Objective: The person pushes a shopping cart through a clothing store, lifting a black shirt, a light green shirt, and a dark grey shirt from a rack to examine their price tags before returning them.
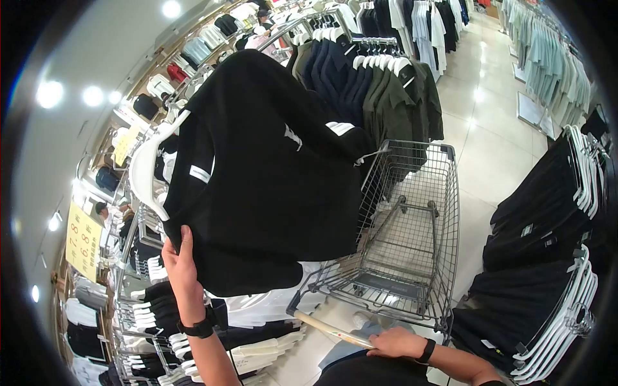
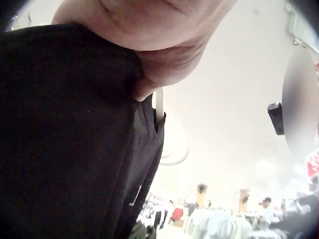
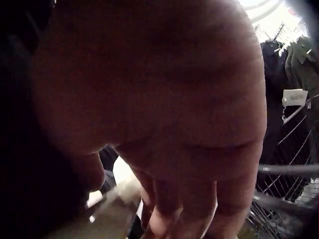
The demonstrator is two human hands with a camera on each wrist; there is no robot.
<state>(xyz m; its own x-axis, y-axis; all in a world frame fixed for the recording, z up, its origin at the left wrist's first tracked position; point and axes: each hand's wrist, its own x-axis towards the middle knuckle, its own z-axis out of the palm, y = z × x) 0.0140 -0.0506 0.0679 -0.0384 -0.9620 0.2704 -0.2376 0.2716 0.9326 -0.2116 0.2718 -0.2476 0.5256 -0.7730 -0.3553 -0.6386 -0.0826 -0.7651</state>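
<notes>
My left hand [image 1: 183, 267] pinches a black T-shirt [image 1: 257, 193] by one shoulder, the thumb lying on the front of the cloth. Inside the shirt is a white hanger [image 1: 147, 174], tilted on its side, its near end close to my fingers. The shirt has a small white print on the chest and a white label in the collar. In the left wrist view the palm [image 2: 159, 25] overlaps the dark cloth. Low in front of the body, my right hand [image 1: 399, 342] grips the pale handle [image 1: 331, 329] of a wire shopping cart [image 1: 412, 257].
Racks of dark shirts [image 1: 393, 96] stand beyond the cart. On the right hang black garments [image 1: 515, 289] on white hangers, close to the cart's side. Further racks and a yellow sign [image 1: 84, 241] are on the left. A tiled aisle [image 1: 479, 122] runs ahead.
</notes>
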